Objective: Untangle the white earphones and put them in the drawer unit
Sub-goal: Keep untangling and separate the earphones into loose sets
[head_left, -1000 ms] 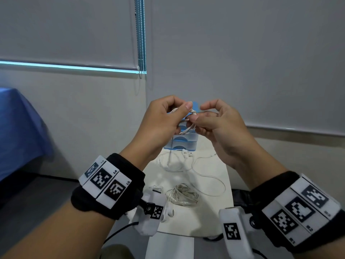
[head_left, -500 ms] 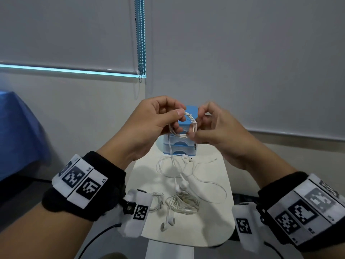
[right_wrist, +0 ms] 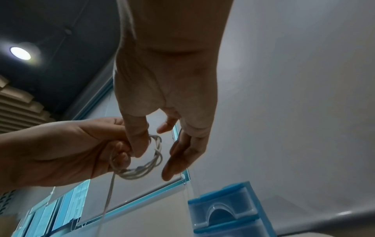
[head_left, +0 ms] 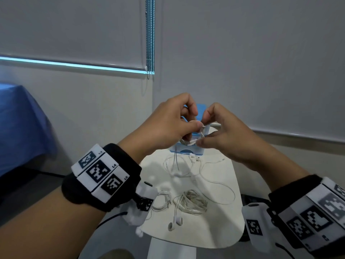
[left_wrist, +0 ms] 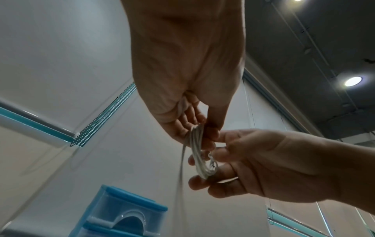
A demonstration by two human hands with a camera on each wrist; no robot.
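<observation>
Both hands are now sitting a little lower than half a second ago, in front of the drawer unit's upper part, and the coil between them is looking tighter.

From the head view, the left hand (head_left: 168,126) is pinching the coiled white earphones (head_left: 193,140) between thumb and curled fingers, while the right hand (head_left: 225,135) is pinching the same bundle from the other side. One strand is hanging down from the coil toward the white table (head_left: 220,228). Behind the hands, the blue drawer unit (head_left: 188,149) is standing at the table's far end. Below, a loose earphone cable (head_left: 209,176) is lying spread near the drawer unit, and a bundled pair of earphones (head_left: 190,203) is lying closer to the person, with two earbuds (head_left: 175,222) resting at the near edge.

From the left wrist view, the left hand (left_wrist: 186,83) is gripping the top of the coil (left_wrist: 199,154), and the right hand (left_wrist: 261,166) is holding its lower loop with curled fingers (left_wrist: 198,182). The drawer unit (left_wrist: 121,213) is showing below, its drawers closed.

From the right wrist view, the right hand (right_wrist: 168,89) is pressing its thumb on the coil (right_wrist: 142,165) against the left hand (right_wrist: 67,150), with its other fingers (right_wrist: 178,158) hanging loosely extended beside the loop. The drawer unit (right_wrist: 227,213) is sitting at lower right.
</observation>
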